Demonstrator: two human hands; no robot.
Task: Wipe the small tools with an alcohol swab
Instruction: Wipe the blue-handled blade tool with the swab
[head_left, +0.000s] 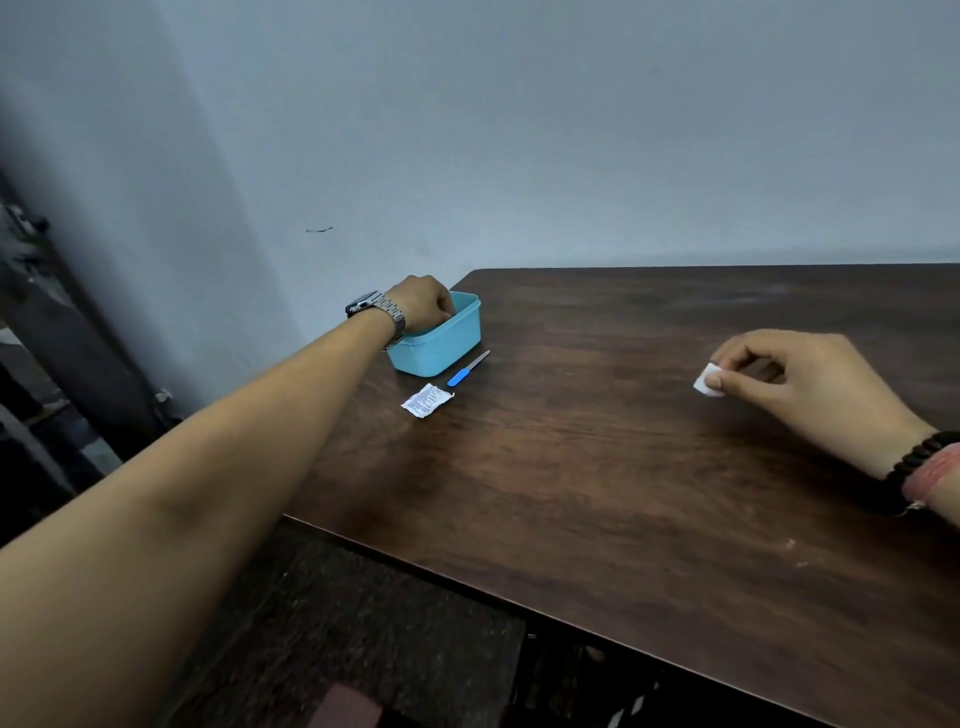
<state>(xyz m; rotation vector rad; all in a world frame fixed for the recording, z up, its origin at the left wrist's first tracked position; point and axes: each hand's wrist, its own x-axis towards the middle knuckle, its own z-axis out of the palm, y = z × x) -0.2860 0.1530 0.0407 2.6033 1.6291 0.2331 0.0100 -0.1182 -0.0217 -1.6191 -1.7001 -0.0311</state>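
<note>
Blue box (441, 345) at table (623, 467) 10 o'clock: left hand (423, 306) inside, fingers hidden, can't tell. Right hand (795, 384) fingers pinched white swab (707, 382), 3 o'clock.

Wide bare stretch of tabletop (597, 467) open between the two arms, passable from the near edge to the wall (571, 156). Crowded only at the far left corner: blue box (441, 348) with the left hand (423, 306) dipped into it, blue-handled tool (466, 370) just beside, torn wrapper (427, 400) near that. Right side taken up by the right hand (789, 384) pinching a white swab (707, 380).
</note>
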